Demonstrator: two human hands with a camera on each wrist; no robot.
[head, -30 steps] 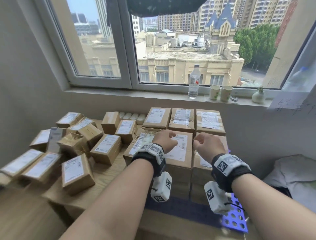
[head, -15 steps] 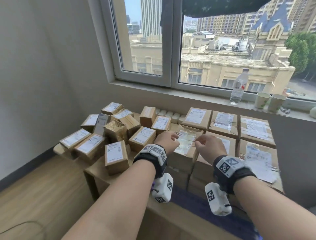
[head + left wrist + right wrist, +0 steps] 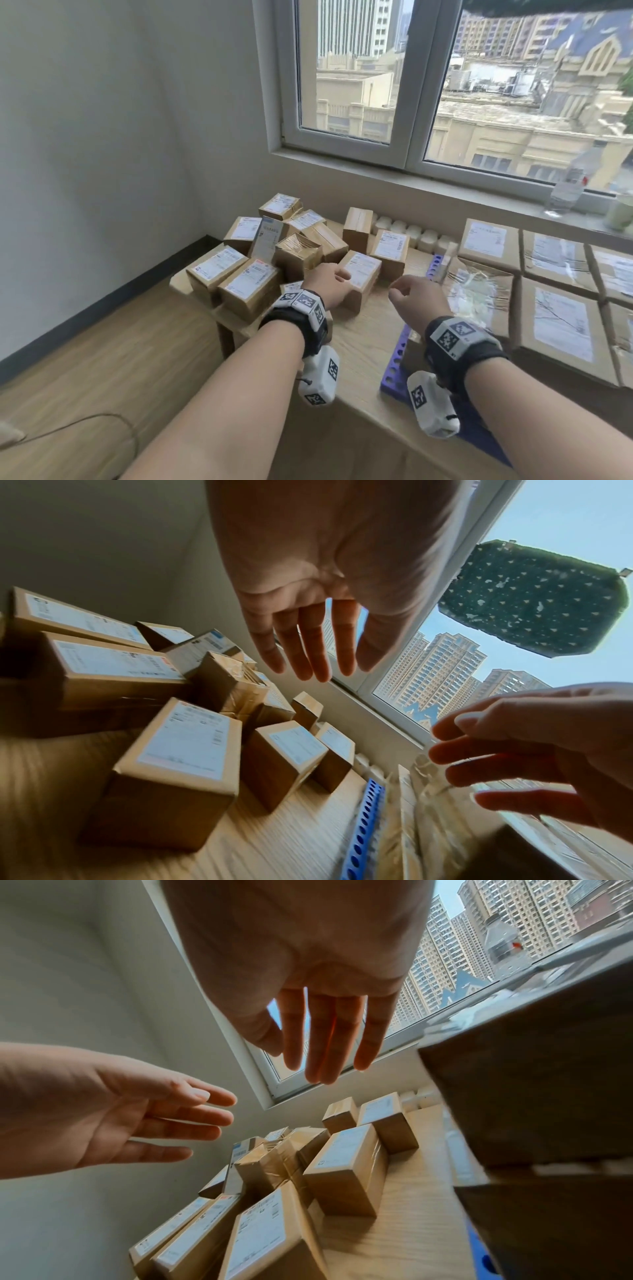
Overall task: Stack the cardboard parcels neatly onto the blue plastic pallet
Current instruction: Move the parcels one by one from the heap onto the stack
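Observation:
Loose cardboard parcels lie piled on the left of a wooden table. The blue pallet lies to the right, with flat labelled parcels stacked in rows on it. My left hand hovers, fingers straight and spread, over a labelled parcel at the pile's right edge. My right hand hangs beside it over bare table, fingers relaxed, holding nothing. In the left wrist view the left hand is above the parcels. The right wrist view shows the right hand empty above them.
A window sill behind the table carries a water bottle and a cup. A row of white cylinders stands at the table's back. A wall closes the left side, with wooden floor below.
The view has swung left. Both hands have left the top parcel of the pallet stack, moved left towards the loose pile, and their fingers have uncurled.

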